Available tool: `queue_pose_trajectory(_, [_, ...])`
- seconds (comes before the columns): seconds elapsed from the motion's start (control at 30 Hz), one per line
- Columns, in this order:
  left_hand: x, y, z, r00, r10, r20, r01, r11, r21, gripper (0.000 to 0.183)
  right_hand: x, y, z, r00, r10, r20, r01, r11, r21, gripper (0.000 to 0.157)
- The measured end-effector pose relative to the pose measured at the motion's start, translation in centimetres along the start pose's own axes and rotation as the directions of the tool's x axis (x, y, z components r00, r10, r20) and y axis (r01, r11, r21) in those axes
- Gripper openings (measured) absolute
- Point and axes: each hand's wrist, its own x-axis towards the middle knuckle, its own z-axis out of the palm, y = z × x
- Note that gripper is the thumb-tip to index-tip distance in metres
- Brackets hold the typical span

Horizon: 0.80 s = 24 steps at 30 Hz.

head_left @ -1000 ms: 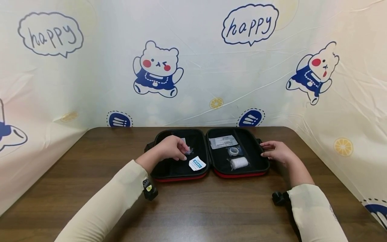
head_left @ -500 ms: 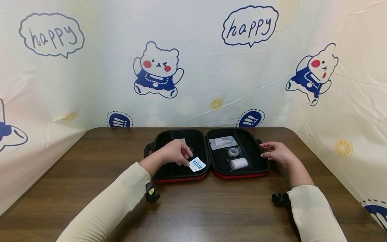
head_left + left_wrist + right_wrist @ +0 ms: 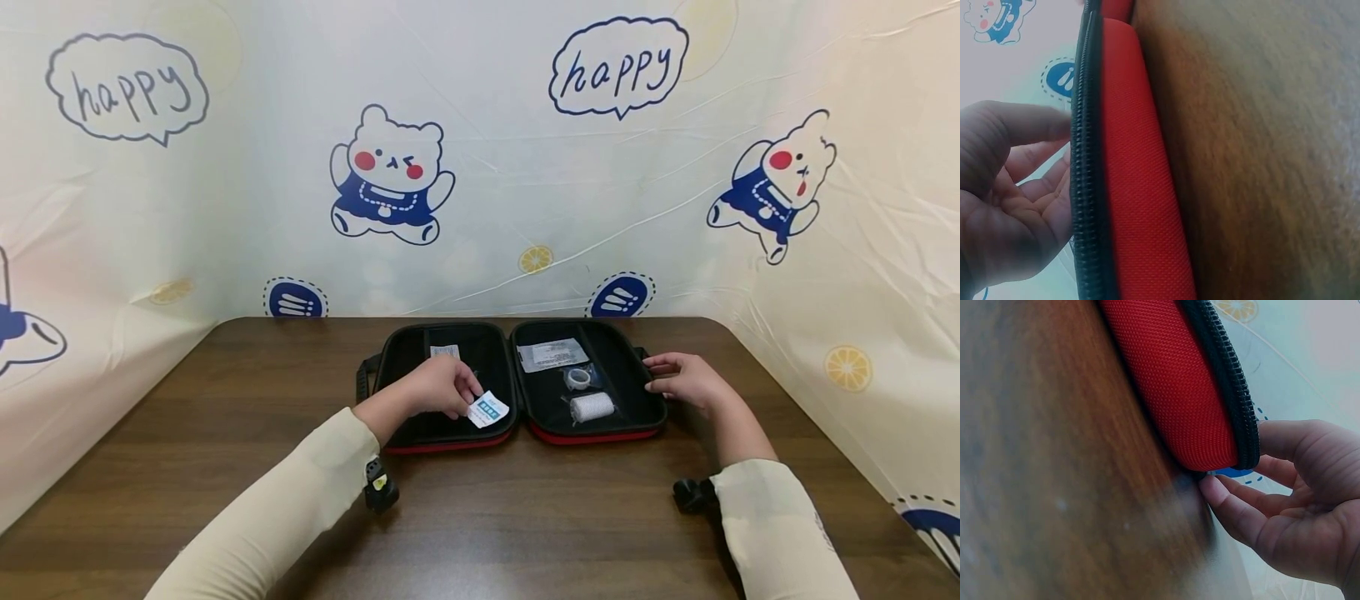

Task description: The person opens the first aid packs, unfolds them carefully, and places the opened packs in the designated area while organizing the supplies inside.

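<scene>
A zippered case (image 3: 592,437), red outside and black inside, lies open flat on the table. My left hand (image 3: 442,388) reaches into its left half and pinches the left edge of a white packet with a blue label (image 3: 489,409). In the left wrist view, the case's zipper edge (image 3: 1088,162) hides those fingertips. My right hand (image 3: 686,379) grips the outer right rim of the case. The right wrist view shows fingers (image 3: 1285,440) behind the zipper edge and a fingertip low by the red side (image 3: 1172,381).
The right half holds a flat printed packet (image 3: 553,355), a bagged roll of tape (image 3: 578,379) and a wrapped white bandage roll (image 3: 592,407). A small white label (image 3: 445,351) shows in the left half. A patterned sheet (image 3: 480,167) hangs behind the wooden table (image 3: 525,517).
My left hand has let go of a small clear plastic item in the left half and moved nearer, to the white packet. The right hand stays on the rim.
</scene>
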Motion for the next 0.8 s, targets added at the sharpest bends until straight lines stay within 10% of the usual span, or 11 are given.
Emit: queue_pose_trajectory(0.8, [-0.44, -0.36, 0.24, 0.993, 0.018, -0.117, -0.009, 0.997, 0.073, 0.012, 0.04, 0.01, 0.05, 1.0, -0.01, 0.0, 0.01, 1.0, -0.009, 0.053])
